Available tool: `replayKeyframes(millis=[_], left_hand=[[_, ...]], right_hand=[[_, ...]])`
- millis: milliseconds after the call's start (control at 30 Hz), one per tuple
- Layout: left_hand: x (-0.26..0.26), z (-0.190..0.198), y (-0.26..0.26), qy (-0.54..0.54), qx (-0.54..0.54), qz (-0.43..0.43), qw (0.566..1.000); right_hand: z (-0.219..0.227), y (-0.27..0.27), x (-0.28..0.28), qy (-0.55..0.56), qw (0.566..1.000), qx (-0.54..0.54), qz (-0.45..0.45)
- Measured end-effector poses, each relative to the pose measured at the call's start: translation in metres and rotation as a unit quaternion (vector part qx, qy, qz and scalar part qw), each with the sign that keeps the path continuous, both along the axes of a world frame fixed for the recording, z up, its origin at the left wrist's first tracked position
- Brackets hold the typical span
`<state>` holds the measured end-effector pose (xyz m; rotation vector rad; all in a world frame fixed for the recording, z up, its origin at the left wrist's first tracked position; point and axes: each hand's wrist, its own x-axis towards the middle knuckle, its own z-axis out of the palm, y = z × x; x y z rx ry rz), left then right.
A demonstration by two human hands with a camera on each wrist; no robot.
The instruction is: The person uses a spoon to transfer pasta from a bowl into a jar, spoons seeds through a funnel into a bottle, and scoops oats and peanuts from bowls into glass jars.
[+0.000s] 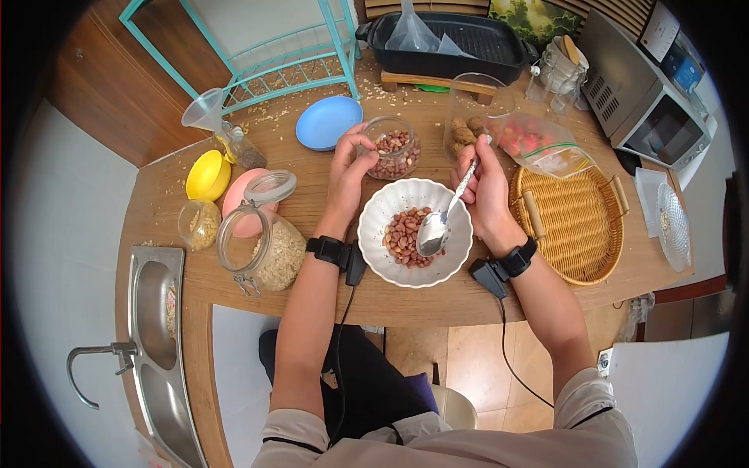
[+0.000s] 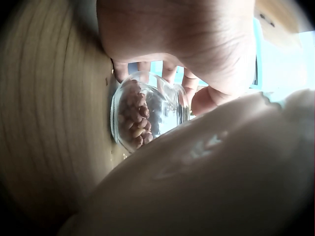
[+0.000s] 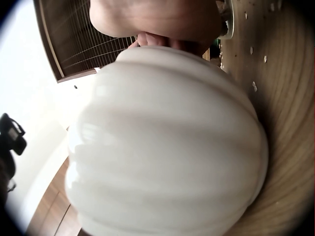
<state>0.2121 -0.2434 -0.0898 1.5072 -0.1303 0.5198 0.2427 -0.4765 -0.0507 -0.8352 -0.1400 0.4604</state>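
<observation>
A small glass jar (image 1: pixel 401 165) partly filled with reddish peanuts stands on the table behind the bowl. My left hand (image 1: pixel 348 173) holds its left side, the fingers around the far side and the thumb near the rim, as the left wrist view also shows. Closer to me, a white fluted bowl (image 1: pixel 389 204) contains more peanuts (image 1: pixel 403 236). My right hand (image 1: pixel 485 191) grips the handle of a metal spoon (image 1: pixel 434 234), whose bowl end hangs low over those peanuts. In the right wrist view the white bowl (image 3: pixel 167 137) hides most of that hand's fingers.
Left of my arm stand an open clip-top jar (image 1: pixel 282 257) of oats, a pink dish (image 1: pixel 236 204), a yellow bowl (image 1: pixel 208 176) and a sink (image 1: pixel 160 312). A blue plate (image 1: pixel 329 122) lies behind. To the right are a wicker tray (image 1: pixel 573 226) and a bag of red items (image 1: pixel 538 142).
</observation>
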Motion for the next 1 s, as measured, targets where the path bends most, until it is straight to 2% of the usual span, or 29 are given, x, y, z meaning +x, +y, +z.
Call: replayKeyframes(millis=[100,333,533,633,700,1000], left_hand=[[-0.002,0.001,0.000,0.000,0.000,-0.003,1.000],[-0.005,0.005,-0.005,0.011,-0.035,-0.014,0.999],[-0.007,0.008,-0.006,-0.006,-0.062,-0.039,0.997],[-0.009,0.009,-0.006,0.000,-0.070,-0.030,0.997],[-0.010,0.012,-0.006,0.004,-0.038,-0.003,0.999],[-0.009,0.009,-0.007,0.025,-0.057,0.010,0.998]], right_hand=[[0.003,0.000,-0.001,-0.002,0.999,-0.033,-0.029],[0.008,-0.001,-0.002,0.001,0.999,-0.043,-0.021],[0.007,-0.001,-0.001,0.013,1.000,-0.023,-0.008],[0.005,-0.001,-0.001,0.017,1.000,-0.005,0.004],[0.005,-0.002,-0.001,0.019,0.999,0.029,0.020],[0.004,-0.003,0.000,0.025,0.998,0.043,0.029]])
